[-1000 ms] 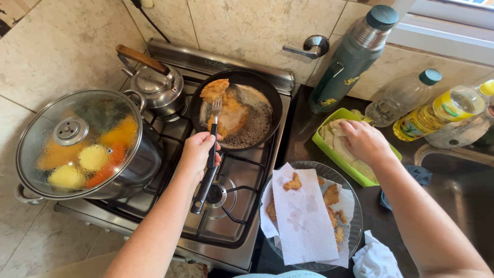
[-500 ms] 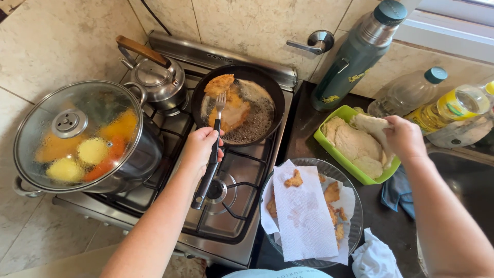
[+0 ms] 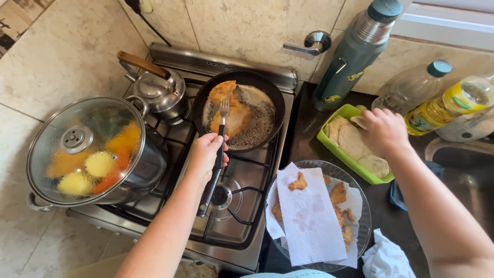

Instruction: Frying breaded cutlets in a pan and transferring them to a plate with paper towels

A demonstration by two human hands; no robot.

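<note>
1. The left hand (image 3: 206, 154) is closed around a fork (image 3: 218, 139) — its tines rest on the cutlet (image 3: 234, 116) in the pan (image 3: 267, 98) on the stove (image 3: 242, 206).
2. The right hand (image 3: 383, 131) pinches a raw cutlet (image 3: 360, 122) over the green tray (image 3: 329, 141) — beside the bottles (image 3: 417, 90).
3. A lidded pot (image 3: 85, 152) stands left.

Green tray (image 3: 343, 113), black pan (image 3: 267, 92) w/ golden cutlets (image 3: 231, 110) — white paper towel (image 3: 309, 216), yellow oil bottle (image 3: 453, 103).

A long black-handled metal fork (image 3: 216, 154) points its tines onto a golden breaded cutlet (image 3: 230, 110) frying in the black pan (image 3: 272, 103). Pale raw breaded cutlets (image 3: 352, 144) lie stacked in the green plastic tray (image 3: 329, 141).
</note>
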